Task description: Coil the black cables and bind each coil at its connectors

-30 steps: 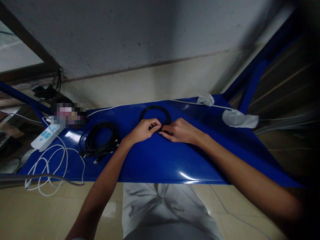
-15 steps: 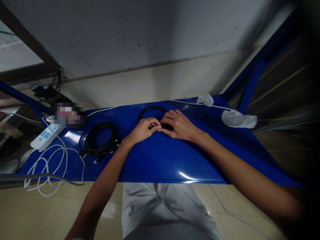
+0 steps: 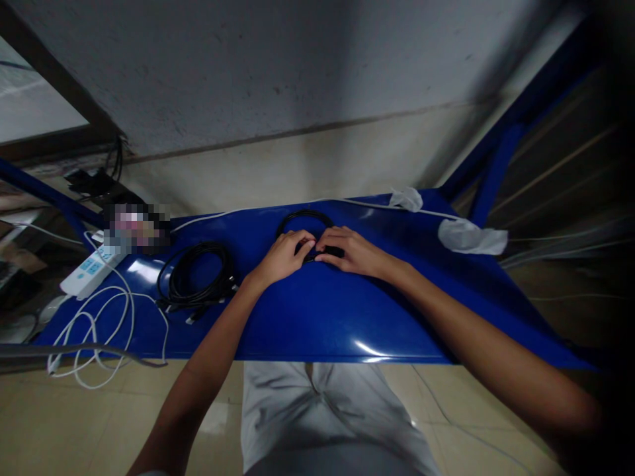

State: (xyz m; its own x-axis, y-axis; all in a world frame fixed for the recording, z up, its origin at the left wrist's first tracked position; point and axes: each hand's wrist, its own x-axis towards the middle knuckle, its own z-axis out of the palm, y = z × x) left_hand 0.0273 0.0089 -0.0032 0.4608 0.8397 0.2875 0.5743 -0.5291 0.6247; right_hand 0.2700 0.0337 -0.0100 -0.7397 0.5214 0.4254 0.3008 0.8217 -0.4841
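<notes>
On the blue table (image 3: 317, 317) a loop of black cable (image 3: 303, 213) lies in front of me, its far arc showing beyond my hands. My left hand (image 3: 286, 256) has its fingers curled round the near left part of the loop. Beside it, my right hand (image 3: 353, 252) is closed over a thicker black part of the same cable, thumb below and fingers above. A narrow gap separates the two sets of fingertips. The gripped stretches are mostly hidden under the fingers.
Left of my arm sits a larger coil of black cables (image 3: 225, 264) with several plugs. Farther left are a white power strip (image 3: 82, 281) and tangled white cable (image 3: 131, 317). Crumpled white plastic (image 3: 471, 238) lies at the right edge. A wall (image 3: 258, 178) stands behind.
My fingertips, which met at the middle of the cable, have drawn slightly apart. The cable loop stays in about the same place.
</notes>
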